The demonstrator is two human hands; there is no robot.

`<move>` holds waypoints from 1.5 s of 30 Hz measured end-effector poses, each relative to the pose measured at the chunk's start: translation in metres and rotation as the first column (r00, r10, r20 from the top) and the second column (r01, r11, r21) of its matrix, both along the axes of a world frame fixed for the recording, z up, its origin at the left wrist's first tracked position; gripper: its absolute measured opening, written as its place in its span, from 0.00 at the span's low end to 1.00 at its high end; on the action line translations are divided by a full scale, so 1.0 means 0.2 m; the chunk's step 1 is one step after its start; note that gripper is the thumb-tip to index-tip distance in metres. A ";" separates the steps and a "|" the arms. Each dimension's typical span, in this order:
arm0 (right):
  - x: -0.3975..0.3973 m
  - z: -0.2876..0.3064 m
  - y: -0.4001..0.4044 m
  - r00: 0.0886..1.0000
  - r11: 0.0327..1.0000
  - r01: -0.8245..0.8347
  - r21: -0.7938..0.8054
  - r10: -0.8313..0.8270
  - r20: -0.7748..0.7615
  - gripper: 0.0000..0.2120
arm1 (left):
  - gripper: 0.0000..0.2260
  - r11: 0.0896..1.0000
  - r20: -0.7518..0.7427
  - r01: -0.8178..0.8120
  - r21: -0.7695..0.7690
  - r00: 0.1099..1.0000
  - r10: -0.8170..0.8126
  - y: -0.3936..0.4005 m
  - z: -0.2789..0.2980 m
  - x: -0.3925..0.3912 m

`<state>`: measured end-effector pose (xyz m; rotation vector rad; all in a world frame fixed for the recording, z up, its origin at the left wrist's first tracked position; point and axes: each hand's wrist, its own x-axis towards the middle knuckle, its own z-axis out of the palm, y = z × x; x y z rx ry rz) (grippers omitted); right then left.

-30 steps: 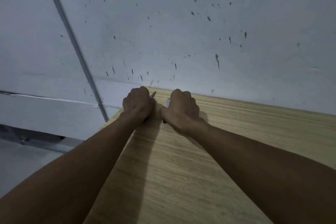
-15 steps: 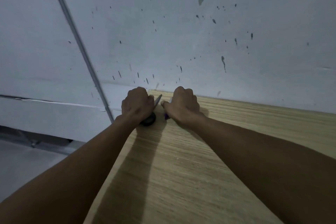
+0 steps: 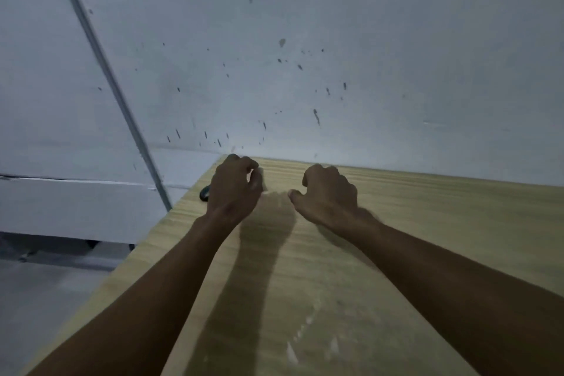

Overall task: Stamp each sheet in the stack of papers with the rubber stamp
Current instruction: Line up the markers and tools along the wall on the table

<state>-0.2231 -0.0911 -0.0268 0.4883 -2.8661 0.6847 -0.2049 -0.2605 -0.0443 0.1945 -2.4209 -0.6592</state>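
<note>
My left hand (image 3: 233, 188) is out over the far left corner of the wooden table (image 3: 335, 284), fingers curled loosely with the thumb near the fingertips; whether it pinches anything there I cannot tell, the spot is blurred. Just beside its outer edge, half hidden behind it, a small dark rounded object (image 3: 205, 192) lies on the tabletop near the table's left edge; it may be the stamp, but I cannot be sure. My right hand (image 3: 328, 195) is near the left, fingers curled under, thumb pointing left, holding nothing I can see. A grey spattered wall (image 3: 305, 55) rises behind the table
</note>
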 end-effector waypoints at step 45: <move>1.10 -0.08 1.64 0.930 0.932 0.357 0.058 -0.360 0.078 0.11 | 0.18 0.975 0.533 0.215 0.050 0.820 -0.208 1.72 0.04 0.89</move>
